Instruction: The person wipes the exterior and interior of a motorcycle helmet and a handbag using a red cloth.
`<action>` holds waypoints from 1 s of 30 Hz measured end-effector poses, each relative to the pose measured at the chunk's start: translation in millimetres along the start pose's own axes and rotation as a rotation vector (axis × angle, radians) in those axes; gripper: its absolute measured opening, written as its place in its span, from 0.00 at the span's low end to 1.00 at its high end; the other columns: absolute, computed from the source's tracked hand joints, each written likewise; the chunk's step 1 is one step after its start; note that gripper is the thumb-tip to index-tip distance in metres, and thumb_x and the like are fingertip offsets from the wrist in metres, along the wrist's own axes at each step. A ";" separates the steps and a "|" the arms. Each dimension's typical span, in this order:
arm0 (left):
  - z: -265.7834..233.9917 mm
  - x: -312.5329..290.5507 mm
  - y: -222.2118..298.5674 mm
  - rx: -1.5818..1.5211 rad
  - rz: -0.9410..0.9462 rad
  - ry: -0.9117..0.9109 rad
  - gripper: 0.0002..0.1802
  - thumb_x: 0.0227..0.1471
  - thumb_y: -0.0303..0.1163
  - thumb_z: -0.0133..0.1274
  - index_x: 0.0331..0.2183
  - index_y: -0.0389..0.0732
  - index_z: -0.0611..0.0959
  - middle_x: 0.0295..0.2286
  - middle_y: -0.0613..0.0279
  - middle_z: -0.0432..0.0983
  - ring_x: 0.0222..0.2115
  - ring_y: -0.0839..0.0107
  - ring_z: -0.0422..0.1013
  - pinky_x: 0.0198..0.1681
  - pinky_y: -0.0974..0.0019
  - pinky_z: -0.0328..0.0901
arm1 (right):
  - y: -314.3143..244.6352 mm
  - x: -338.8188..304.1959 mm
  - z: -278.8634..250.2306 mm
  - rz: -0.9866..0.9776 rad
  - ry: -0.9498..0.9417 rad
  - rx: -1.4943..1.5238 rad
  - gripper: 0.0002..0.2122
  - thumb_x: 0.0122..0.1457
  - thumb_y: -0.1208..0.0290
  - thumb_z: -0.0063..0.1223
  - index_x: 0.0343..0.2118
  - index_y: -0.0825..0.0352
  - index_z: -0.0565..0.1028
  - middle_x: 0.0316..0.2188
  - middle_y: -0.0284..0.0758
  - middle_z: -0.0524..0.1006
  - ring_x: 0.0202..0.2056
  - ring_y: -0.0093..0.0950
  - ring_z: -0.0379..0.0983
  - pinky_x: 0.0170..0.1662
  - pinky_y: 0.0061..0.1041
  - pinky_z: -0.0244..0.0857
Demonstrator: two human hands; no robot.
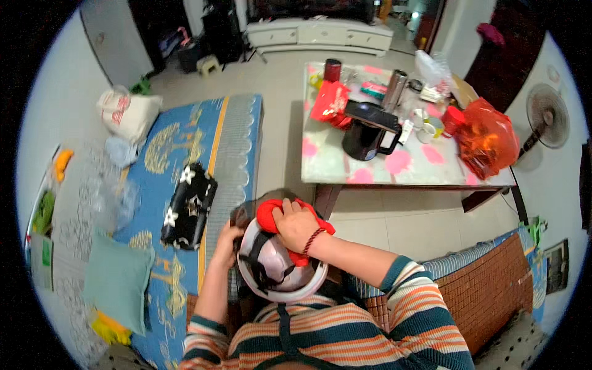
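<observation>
A helmet [276, 262] with a pale pinkish inside, a light rim and black straps is in front of my body, its hollow side facing up. My left hand [227, 242] is closed on its left edge, with part of the fingers hidden. A dark see-through piece [243, 213] shows at the helmet's far left edge, beside that hand. My right hand [297, 227] presses a bunched red cloth [267, 213] against the far right part of the rim. Some of the cloth hangs down into the hollow.
At right stands a table [317, 169] with a black kettle [364, 139], bottles, cups and a red plastic bag [487, 139]. Left is a blue-covered seat [185, 117] with a black patterned bundle [190, 206] and a pale green cushion [117, 277]. A fan [547, 117] is far right.
</observation>
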State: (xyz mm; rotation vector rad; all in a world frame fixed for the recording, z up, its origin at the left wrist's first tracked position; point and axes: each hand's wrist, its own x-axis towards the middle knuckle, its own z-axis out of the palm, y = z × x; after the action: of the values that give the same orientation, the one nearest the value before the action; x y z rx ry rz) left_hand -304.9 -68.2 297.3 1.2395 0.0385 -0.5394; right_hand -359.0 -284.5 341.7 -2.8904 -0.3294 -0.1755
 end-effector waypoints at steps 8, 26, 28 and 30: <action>39.8 -26.0 33.1 0.312 0.428 -0.051 0.29 0.58 0.32 0.47 0.59 0.35 0.65 0.56 0.54 0.64 0.57 0.66 0.60 0.61 0.65 0.52 | -22.1 25.6 10.9 -0.281 0.144 0.505 0.22 0.45 0.69 0.57 0.46 0.69 0.71 0.50 0.46 0.68 0.50 0.47 0.65 0.53 0.42 0.62; 55.9 -38.2 16.0 0.492 0.546 -0.025 0.29 0.54 0.29 0.49 0.57 0.33 0.68 0.54 0.50 0.65 0.56 0.61 0.61 0.60 0.62 0.53 | 20.1 -38.0 -11.3 -0.071 0.204 -0.158 0.26 0.44 0.62 0.60 0.47 0.67 0.71 0.47 0.42 0.70 0.47 0.34 0.67 0.42 0.34 0.61; 61.0 -41.4 18.4 0.539 0.545 -0.015 0.29 0.54 0.29 0.48 0.57 0.33 0.67 0.55 0.50 0.64 0.56 0.61 0.61 0.60 0.62 0.53 | 12.5 -49.7 -11.2 0.042 0.159 -0.072 0.27 0.43 0.59 0.62 0.45 0.68 0.72 0.38 0.40 0.71 0.42 0.36 0.69 0.39 0.35 0.65; 62.4 -41.7 16.4 0.549 0.546 -0.005 0.29 0.55 0.29 0.48 0.58 0.32 0.67 0.55 0.50 0.64 0.56 0.61 0.61 0.60 0.62 0.53 | 7.0 -55.6 -10.6 0.057 0.089 0.011 0.26 0.43 0.59 0.62 0.44 0.69 0.72 0.38 0.41 0.71 0.42 0.37 0.69 0.41 0.36 0.66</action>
State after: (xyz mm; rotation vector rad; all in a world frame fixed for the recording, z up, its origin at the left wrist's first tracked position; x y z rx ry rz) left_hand -350.8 -105.7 346.2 1.7004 -0.4679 -0.0680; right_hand -412.1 -305.2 342.5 -2.8668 -0.2310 -0.2910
